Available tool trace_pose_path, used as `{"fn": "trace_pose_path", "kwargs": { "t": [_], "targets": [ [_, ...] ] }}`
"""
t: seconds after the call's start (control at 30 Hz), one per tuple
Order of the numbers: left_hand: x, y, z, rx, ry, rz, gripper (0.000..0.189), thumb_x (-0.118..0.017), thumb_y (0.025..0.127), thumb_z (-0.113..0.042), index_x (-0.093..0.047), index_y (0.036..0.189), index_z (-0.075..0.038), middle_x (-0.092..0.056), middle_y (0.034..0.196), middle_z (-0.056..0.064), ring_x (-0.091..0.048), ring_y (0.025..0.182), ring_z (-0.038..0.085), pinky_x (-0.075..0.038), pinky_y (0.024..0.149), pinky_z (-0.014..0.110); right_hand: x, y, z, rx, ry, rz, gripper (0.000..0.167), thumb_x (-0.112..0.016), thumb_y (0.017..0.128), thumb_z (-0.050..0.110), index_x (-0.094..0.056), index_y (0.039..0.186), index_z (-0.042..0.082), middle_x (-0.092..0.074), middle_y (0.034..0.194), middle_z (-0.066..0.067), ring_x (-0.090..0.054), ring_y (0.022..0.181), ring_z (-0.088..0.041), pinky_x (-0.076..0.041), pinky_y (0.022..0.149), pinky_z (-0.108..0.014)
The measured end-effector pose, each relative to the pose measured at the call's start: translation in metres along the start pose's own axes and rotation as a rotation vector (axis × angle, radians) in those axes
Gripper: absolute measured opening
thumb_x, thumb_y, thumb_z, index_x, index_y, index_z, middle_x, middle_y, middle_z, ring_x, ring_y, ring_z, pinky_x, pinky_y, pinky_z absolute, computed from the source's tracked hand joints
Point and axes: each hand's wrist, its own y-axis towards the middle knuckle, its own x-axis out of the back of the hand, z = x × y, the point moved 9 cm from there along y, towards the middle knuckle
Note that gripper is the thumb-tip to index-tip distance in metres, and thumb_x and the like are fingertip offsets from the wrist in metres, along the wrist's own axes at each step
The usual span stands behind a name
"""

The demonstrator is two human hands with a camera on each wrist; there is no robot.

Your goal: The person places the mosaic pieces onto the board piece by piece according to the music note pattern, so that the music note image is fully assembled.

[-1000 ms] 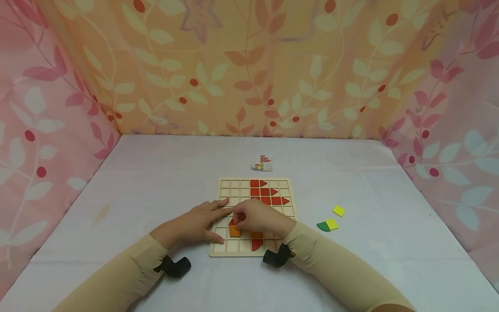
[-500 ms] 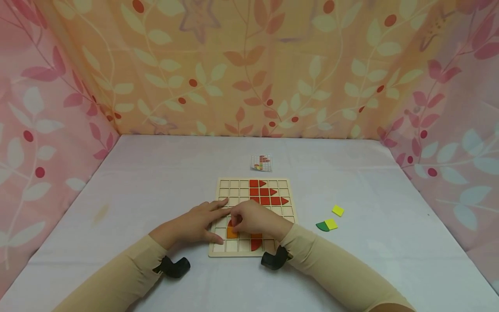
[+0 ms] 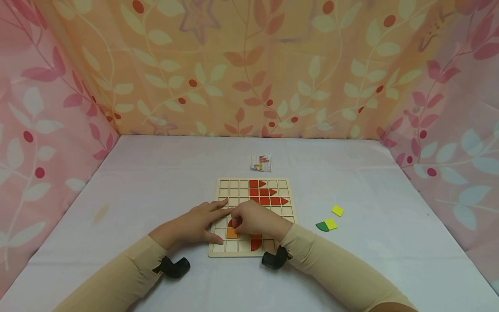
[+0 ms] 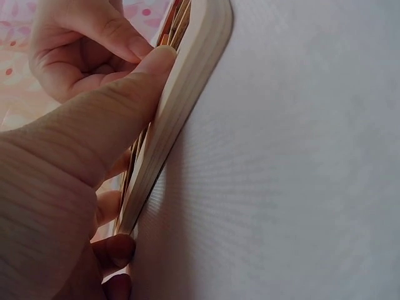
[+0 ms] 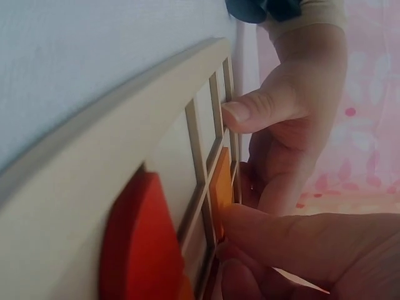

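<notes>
In the head view, a wooden grid board [image 3: 216, 254] lies on the white tabletop. My left hand [image 3: 191, 225] rests on its left side with fingers extended; the left wrist view shows the thumb [image 4: 125, 106] on the rim. Curled at the board's lower left, my right hand [image 3: 259, 219] pinches at an orange square tile [image 3: 231, 233], which lies in its cell. The right wrist view shows the thumb tip touching this orange tile [image 5: 220, 187]. Partly hidden by the right hand are a red piece [image 3: 230, 223] above it and another orange tile [image 3: 256, 237].
Red squares and pointed pieces [image 3: 265, 201] fill cells at the board's upper part. A red quarter-round [image 3: 255, 245] sits lower. To the right lie a green quarter-round [image 3: 322, 226] and two yellow squares [image 3: 337, 211]. A small pattern card [image 3: 261, 163] lies behind the board.
The orange tile has shifted slightly left and down, from sitting askew to lying square in its cell. The right hand moved slightly with it; the left hand stays put.
</notes>
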Motion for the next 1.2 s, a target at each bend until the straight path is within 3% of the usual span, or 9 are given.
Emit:
{"fn": "trace_pose_path", "kwargs": {
  "t": [0.23,0.43,0.77,1.0,1.2],
  "targets": [
    [0.000,0.000,0.000,0.006,-0.002,0.000,0.086,-0.063,0.072,-0.062,-0.033,0.143,-0.023,-0.017,0.152,0.000,-0.025,0.131,0.028,-0.024,0.101,0.051,0.000,-0.001,0.002,0.019,0.006,0.007,0.008,-0.071,0.077,0.009,-0.067,0.075,0.016,-0.058,0.065,0.011,-0.050,0.064,-0.004,-0.042,0.060,-0.019],
    [0.000,0.000,0.001,0.012,0.000,-0.007,0.085,-0.062,0.071,-0.063,-0.034,0.142,-0.025,-0.017,0.152,-0.001,-0.026,0.131,0.028,-0.024,0.100,0.051,-0.003,-0.003,0.010,0.085,0.006,0.020,0.017,-0.070,0.075,0.004,-0.071,0.086,0.018,-0.058,0.071,0.010,-0.049,0.067,-0.004,-0.041,0.059,-0.018],
    [0.001,0.000,-0.001,0.004,0.008,0.002,0.085,-0.062,0.073,-0.061,-0.032,0.143,-0.026,-0.017,0.152,0.000,-0.025,0.132,0.029,-0.024,0.101,0.051,-0.003,-0.005,0.009,0.099,0.010,0.031,0.021,-0.071,0.075,0.005,-0.074,0.091,0.019,-0.063,0.080,0.013,-0.051,0.071,-0.002,-0.043,0.065,-0.018],
    [0.000,0.001,0.000,0.025,0.001,0.015,0.087,-0.062,0.072,-0.063,-0.030,0.144,-0.027,-0.015,0.152,-0.002,-0.023,0.133,0.027,-0.023,0.102,0.050,0.010,-0.015,-0.007,0.034,0.008,0.011,0.020,-0.069,0.078,0.009,-0.072,0.095,0.019,-0.060,0.079,0.012,-0.051,0.073,-0.005,-0.043,0.066,-0.020],
    [-0.003,0.001,0.002,0.056,0.005,0.031,0.086,-0.061,0.071,-0.064,-0.029,0.144,-0.029,-0.014,0.152,-0.005,-0.021,0.134,0.027,-0.023,0.103,0.048,0.034,-0.032,-0.028,0.009,-0.006,-0.073,0.011,-0.070,0.079,0.009,-0.070,0.089,0.013,-0.058,0.073,0.009,-0.052,0.070,-0.008,-0.044,0.064,-0.024]
  ]
}}
